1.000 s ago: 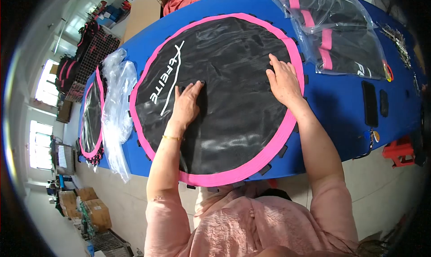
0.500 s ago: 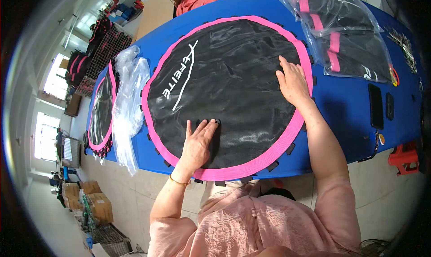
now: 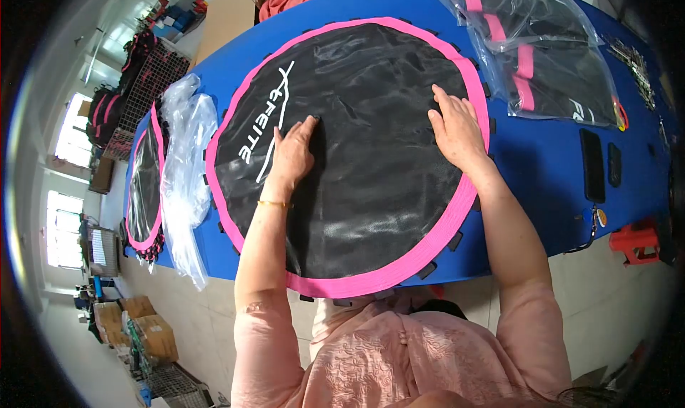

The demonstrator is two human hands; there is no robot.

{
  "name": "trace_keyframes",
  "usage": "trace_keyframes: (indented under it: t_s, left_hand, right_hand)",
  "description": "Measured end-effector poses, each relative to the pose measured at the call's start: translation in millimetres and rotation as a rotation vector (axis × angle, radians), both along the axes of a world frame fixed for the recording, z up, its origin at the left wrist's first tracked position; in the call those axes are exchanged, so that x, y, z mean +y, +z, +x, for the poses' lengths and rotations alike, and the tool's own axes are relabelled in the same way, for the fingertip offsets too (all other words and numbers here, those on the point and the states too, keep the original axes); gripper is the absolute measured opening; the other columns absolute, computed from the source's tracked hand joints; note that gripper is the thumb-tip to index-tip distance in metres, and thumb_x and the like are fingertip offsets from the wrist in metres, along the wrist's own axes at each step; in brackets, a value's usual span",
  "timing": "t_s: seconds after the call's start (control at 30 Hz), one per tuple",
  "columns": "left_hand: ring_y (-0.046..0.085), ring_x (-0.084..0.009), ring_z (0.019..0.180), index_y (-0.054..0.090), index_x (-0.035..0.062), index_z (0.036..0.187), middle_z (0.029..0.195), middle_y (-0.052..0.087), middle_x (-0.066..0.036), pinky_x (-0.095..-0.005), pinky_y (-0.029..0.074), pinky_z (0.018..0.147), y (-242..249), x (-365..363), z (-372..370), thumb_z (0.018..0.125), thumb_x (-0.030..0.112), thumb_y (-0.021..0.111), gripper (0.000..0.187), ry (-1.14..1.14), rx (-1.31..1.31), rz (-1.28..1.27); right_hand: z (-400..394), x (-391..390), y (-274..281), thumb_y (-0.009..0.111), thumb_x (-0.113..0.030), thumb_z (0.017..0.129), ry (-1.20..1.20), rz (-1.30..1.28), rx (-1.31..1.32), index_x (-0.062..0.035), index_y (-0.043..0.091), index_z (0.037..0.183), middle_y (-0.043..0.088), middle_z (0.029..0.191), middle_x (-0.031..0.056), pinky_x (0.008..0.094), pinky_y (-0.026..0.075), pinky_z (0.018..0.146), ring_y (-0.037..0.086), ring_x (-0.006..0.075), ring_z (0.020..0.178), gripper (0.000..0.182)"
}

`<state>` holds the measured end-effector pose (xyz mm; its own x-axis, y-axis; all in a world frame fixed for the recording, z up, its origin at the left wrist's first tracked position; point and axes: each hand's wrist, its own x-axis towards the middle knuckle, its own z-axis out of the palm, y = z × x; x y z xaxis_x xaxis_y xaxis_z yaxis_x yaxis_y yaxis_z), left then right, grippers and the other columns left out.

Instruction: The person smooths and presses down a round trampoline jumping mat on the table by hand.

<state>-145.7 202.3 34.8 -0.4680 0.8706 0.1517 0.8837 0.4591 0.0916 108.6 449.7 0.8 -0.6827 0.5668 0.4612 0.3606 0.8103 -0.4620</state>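
Note:
A round black trampoline mat (image 3: pixel 378 158) lies spread out on the blue table, edged by a pink band (image 3: pixel 357 285) with black tabs around its rim. White lettering runs along its left part. My left hand (image 3: pixel 292 155) rests on the mat beside that lettering, fingers stretched out; a small dark spot shows at one fingertip, too small to make out. Near the right edge, my right hand (image 3: pixel 455 126) lies on the mat with its fingers extended and thumb apart. Neither hand visibly grips anything.
Clear plastic bags (image 3: pixel 187 172) lie left of the mat, beside another pink-edged mat (image 3: pixel 145 187). Bagged mats (image 3: pixel 556 73) occupy the far right of the blue table (image 3: pixel 528 215), with a phone (image 3: pixel 592 165) and metal pieces (image 3: pixel 631 65). A red stool (image 3: pixel 635 245) stands below.
My left hand has moved away from my body, up and left across the mat towards the lettering. My right hand stays near the right edge. The whole view has shifted slightly.

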Motion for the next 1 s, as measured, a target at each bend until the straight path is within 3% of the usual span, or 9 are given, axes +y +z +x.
trace_keyframes:
  t_s: [0.2, 0.33, 0.43, 0.63, 0.77, 0.83, 1.0]
  left_hand:
    - [0.053, -0.0262, 0.134, 0.048, 0.0178, 0.146, 0.141, 0.060, -0.007, -0.0678, 0.023, 0.117, 4, 16, -7, 0.081, -0.005, 0.053, 0.069, 0.036, -0.037, -0.021]
    - [0.050, -0.0264, 0.138, 0.048, 0.0185, 0.148, 0.151, 0.052, -0.004, -0.0675, 0.023, 0.117, 0, 13, 1, 0.081, -0.005, 0.053, 0.070, 0.064, -0.040, -0.013]
    - [0.048, -0.0285, 0.140, 0.048, 0.0183, 0.148, 0.154, 0.049, -0.004, -0.0667, 0.024, 0.118, -2, 1, 17, 0.079, -0.006, 0.054, 0.073, -0.020, -0.077, 0.019]
    - [0.044, -0.0272, 0.142, 0.039, 0.0137, 0.154, 0.156, 0.046, -0.006, -0.0645, 0.022, 0.120, 8, -55, 77, 0.070, -0.005, 0.066, 0.090, -0.170, 0.089, -0.116]
    - [0.047, -0.0293, 0.140, 0.042, 0.0118, 0.152, 0.153, 0.049, -0.007, -0.0646, 0.022, 0.119, 20, -97, 114, 0.076, -0.005, 0.059, 0.080, -0.191, 0.083, -0.117]
    - [0.045, -0.0317, 0.142, 0.044, 0.0109, 0.152, 0.154, 0.048, -0.012, -0.0630, 0.015, 0.122, 25, -110, 131, 0.080, -0.008, 0.051, 0.074, -0.146, -0.047, -0.142]
    - [0.048, -0.0304, 0.139, 0.045, 0.0105, 0.150, 0.151, 0.052, -0.008, -0.0653, 0.020, 0.119, 26, -106, 133, 0.078, -0.007, 0.056, 0.075, -0.160, 0.030, -0.140]
  right_hand:
    - [-1, 0, 3, 0.055, -0.022, 0.102, 0.001, -0.010, -0.030, -0.0045, 0.046, 0.145, 0.062, 0.128, 0.0168, 0.0498, 0.035, 0.113, 0.056, 0.0336, 0.124, 0.047]
    - [-1, 2, -1, 0.055, -0.022, 0.102, 0.015, 0.006, -0.005, -0.0044, 0.046, 0.145, 0.062, 0.128, 0.0171, 0.0500, 0.035, 0.113, 0.056, 0.0343, 0.124, 0.047]
    - [0, 1, -1, 0.054, -0.022, 0.102, 0.018, 0.008, 0.000, -0.0044, 0.045, 0.145, 0.062, 0.128, 0.0175, 0.0502, 0.035, 0.112, 0.056, 0.0347, 0.124, 0.048]
    - [1, -1, 1, 0.052, -0.025, 0.103, 0.009, 0.011, -0.008, -0.0046, 0.044, 0.147, 0.061, 0.129, 0.0183, 0.0505, 0.035, 0.112, 0.055, 0.0346, 0.124, 0.049]
    - [1, -3, 2, 0.052, -0.025, 0.103, -0.001, 0.016, -0.036, -0.0045, 0.043, 0.147, 0.060, 0.131, 0.0192, 0.0508, 0.035, 0.113, 0.054, 0.0343, 0.127, 0.050]
    - [1, -3, 1, 0.052, -0.025, 0.103, -0.007, 0.019, -0.036, -0.0044, 0.043, 0.147, 0.060, 0.131, 0.0196, 0.0508, 0.035, 0.114, 0.053, 0.0343, 0.128, 0.050]
    - [0, -4, 3, 0.052, -0.025, 0.103, -0.012, 0.030, -0.047, -0.0041, 0.043, 0.147, 0.059, 0.133, 0.0203, 0.0506, 0.034, 0.115, 0.052, 0.0342, 0.130, 0.050]
